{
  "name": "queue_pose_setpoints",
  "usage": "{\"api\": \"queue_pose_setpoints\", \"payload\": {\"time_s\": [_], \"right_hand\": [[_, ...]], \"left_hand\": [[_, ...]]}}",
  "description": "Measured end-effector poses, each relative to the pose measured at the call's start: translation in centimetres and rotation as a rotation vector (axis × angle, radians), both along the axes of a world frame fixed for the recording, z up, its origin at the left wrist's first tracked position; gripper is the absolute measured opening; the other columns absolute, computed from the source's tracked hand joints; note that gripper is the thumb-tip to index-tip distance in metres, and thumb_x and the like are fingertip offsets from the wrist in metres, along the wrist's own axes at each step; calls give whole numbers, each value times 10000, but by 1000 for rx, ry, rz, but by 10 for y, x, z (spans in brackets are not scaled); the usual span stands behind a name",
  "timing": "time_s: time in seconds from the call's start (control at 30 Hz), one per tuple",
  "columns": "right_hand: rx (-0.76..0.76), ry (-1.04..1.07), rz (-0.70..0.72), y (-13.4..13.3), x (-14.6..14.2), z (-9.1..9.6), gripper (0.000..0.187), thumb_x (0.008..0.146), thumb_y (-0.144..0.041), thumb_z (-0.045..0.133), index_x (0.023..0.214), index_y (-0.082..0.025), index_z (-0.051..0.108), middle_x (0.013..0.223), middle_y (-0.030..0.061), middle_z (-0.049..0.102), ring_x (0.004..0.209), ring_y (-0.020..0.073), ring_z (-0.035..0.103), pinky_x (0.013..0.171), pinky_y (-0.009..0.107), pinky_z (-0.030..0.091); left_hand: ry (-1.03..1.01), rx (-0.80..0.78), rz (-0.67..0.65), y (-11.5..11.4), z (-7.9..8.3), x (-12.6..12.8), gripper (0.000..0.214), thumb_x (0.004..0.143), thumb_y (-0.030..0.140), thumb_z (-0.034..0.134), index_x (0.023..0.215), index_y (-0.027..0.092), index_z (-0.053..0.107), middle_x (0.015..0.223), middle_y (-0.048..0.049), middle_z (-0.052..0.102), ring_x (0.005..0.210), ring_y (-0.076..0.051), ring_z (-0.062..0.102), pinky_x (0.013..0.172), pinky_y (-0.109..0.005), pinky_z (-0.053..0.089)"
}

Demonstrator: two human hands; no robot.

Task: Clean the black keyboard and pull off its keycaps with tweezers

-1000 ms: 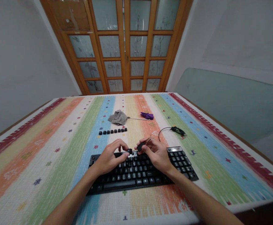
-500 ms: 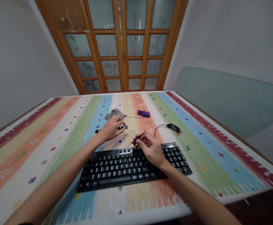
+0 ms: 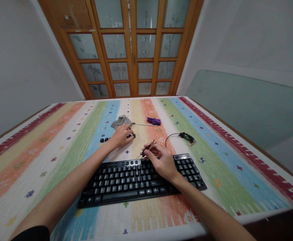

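Observation:
My left hand (image 3: 122,135) is lowered over a row of loose black keycaps (image 3: 130,136) behind the keyboard, its thumb and fingers closed around the right end of the row. More keycaps (image 3: 104,140) show left of the wrist. Above the keyboard's back edge, my right hand (image 3: 161,157) pinches a small black keycap puller (image 3: 144,153) with thin wires sticking out; its far end is partly hidden by the fingers. Under both forearms lies the black keyboard (image 3: 121,182), slightly tilted on the cloth.
Behind my left hand is a crumpled grey cloth (image 3: 121,121), with a thin rod (image 3: 145,125) beside it. A purple bundle (image 3: 153,121) lies to its right. The keyboard's coiled cable (image 3: 186,136) rests at right on the striped tablecloth (image 3: 146,217). Glazed wooden doors (image 3: 133,60) stand beyond.
My left hand has moved slightly down and its fingers have come closer around the keycaps. My right hand stays almost in place with the puller. The view has shifted a little.

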State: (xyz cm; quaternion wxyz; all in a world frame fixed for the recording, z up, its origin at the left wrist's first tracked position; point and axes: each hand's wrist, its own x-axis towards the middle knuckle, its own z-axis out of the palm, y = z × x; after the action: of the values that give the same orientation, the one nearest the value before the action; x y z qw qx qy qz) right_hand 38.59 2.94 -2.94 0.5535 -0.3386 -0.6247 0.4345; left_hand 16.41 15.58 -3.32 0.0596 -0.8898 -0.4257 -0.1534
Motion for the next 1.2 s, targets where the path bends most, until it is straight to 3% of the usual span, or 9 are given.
{"api": "queue_pose_setpoints", "payload": {"time_s": [0.17,0.37,0.63,0.77,0.97,1.2], "right_hand": [[23,-58,-22,0,1,0,296,919,-459,680,996,-173,686,862,71,737,748,198,741,659,308,656],[129,-292,4,11,17,6,252,924,-419,670,982,-176,703,842,66,743,715,179,720,616,275,596],[120,-320,25,19,27,10,277,924,-444,663,951,-170,693,764,52,729,656,175,711,621,280,582],[170,-350,26,18,28,10,256,914,-428,676,955,-176,701,801,59,744,680,176,720,639,277,584],[87,-302,68,20,28,6,271,892,-432,703,953,-169,687,823,72,743,705,197,740,650,292,614],[141,-279,47,20,25,0,216,885,-389,714,887,-175,685,866,69,745,713,186,741,652,281,623]], "left_hand": [[21,-29,26,0,-3,1,188,925,277,596,972,171,744,1054,-116,640,998,-278,561,874,-419,438],[15,-48,32,0,-2,1,169,910,261,599,969,175,732,1074,-119,644,1024,-291,562,881,-425,433],[0,-20,43,-11,10,1,176,926,275,587,1015,180,704,1100,-116,648,1031,-287,563,880,-425,443],[-33,-31,-24,-33,17,2,185,950,299,576,1030,184,696,1090,-104,653,1024,-278,572,902,-431,449],[-97,-194,-145,-83,22,9,212,990,319,533,1056,188,686,1085,-87,690,1030,-250,620,923,-407,464],[-83,-367,-156,-123,26,13,214,997,311,541,1013,182,710,1021,-78,731,958,-232,660,903,-382,487]]}}
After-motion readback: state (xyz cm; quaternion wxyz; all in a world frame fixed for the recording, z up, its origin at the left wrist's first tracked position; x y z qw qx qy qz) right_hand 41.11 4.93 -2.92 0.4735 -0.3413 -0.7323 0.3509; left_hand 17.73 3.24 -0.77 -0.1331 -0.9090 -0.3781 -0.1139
